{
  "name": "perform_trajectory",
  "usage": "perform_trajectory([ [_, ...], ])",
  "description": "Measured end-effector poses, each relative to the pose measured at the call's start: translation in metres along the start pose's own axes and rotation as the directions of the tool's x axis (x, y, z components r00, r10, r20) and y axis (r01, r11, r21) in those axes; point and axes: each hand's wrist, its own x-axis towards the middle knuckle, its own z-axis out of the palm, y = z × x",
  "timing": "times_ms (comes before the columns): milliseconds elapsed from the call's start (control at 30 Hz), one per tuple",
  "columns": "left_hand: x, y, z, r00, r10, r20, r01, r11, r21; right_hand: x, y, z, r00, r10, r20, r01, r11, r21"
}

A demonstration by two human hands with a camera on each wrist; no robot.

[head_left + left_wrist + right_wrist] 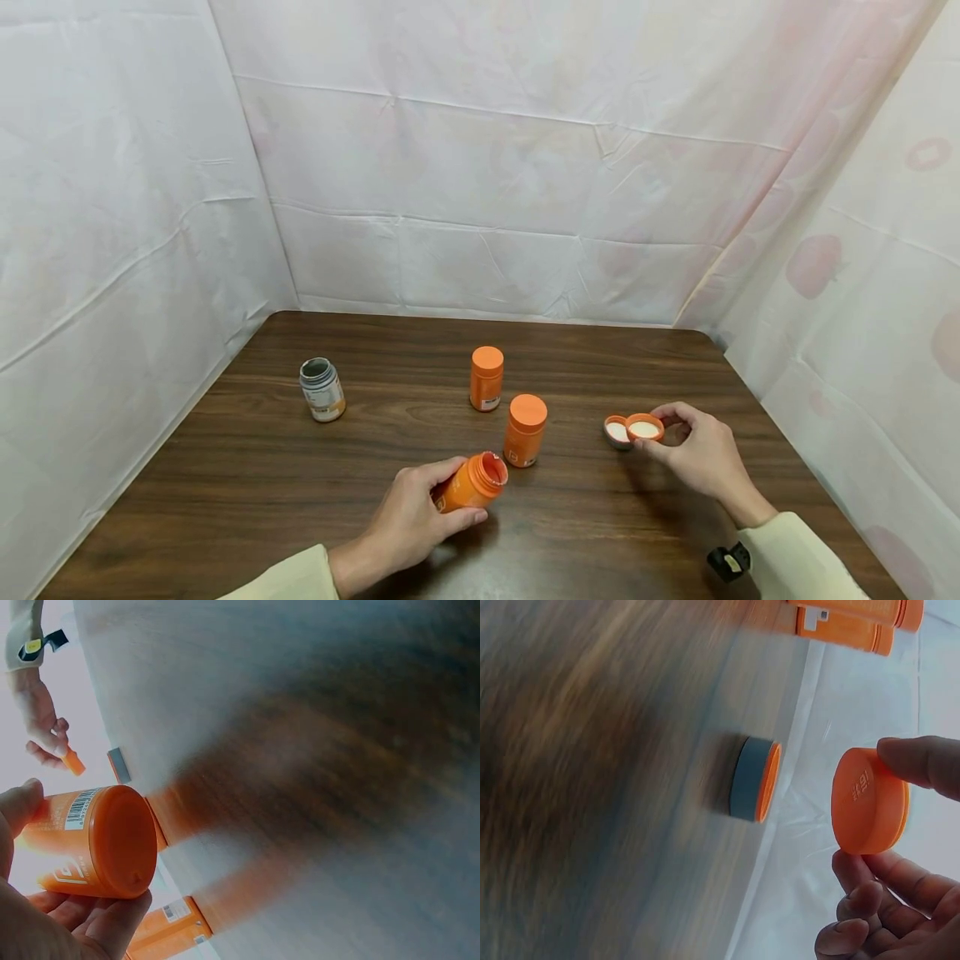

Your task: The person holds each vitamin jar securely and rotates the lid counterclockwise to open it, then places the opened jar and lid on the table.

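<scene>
My left hand (408,518) grips an uncapped orange bottle (471,483), tilted with its mouth toward the upper right in the head view. In the left wrist view, the flat base of that bottle (124,841) faces the camera. My right hand (701,450) pinches an orange screw cap (645,427) between thumb and fingers, its pale inside turned up. The right wrist view shows the outer top of this cap (862,799). Just left of it, a grey cap (617,433) with an orange inner rim lies upturned on the table.
Two capped orange bottles stand near the middle, one farther back (487,379) and one nearer (525,430), close to the held bottle. An uncapped grey-white bottle (322,390) stands at the left. Pale curtains (480,167) enclose the brown wooden table (405,367) at the back and sides.
</scene>
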Motion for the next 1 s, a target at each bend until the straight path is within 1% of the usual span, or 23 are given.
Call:
perform_trajectory([
  [100, 0.000, 0.000, 0.000, 1.000, 0.000, 0.000, 0.000, 1.000, -0.009, 0.003, 0.005, -0.001, 1.000, 0.028, 0.000, -0.028, 0.999, -0.025],
  [233, 0.000, 0.000, -0.001, 1.000, -0.002, 0.000, 0.002, 1.000, -0.021, 0.006, 0.011, -0.001, 0.997, 0.073, 0.026, -0.072, 0.996, -0.049],
  [367, 0.000, 0.000, -0.001, 1.000, -0.005, 0.003, 0.005, 1.000, -0.023, 0.009, 0.016, -0.001, 0.992, 0.114, 0.062, -0.109, 0.991, -0.084],
  [533, -0.001, -0.001, -0.001, 1.000, -0.001, 0.002, 0.001, 1.000, -0.022, 0.012, 0.025, 0.001, 0.983, 0.166, 0.079, -0.155, 0.980, -0.121],
  [700, -0.001, -0.001, -0.001, 1.000, 0.000, 0.006, 0.000, 1.000, -0.020, 0.015, 0.032, 0.001, 0.977, 0.192, 0.096, -0.179, 0.975, -0.135],
  [933, -0.001, -0.001, -0.001, 1.000, 0.002, 0.001, -0.002, 1.000, -0.024, 0.019, 0.038, 0.003, 0.961, 0.241, 0.137, -0.218, 0.962, -0.164],
  [1000, -0.001, -0.001, -0.001, 1.000, 0.000, 0.002, 0.000, 1.000, -0.026, 0.020, 0.039, 0.004, 0.960, 0.241, 0.141, -0.215, 0.960, -0.176],
])
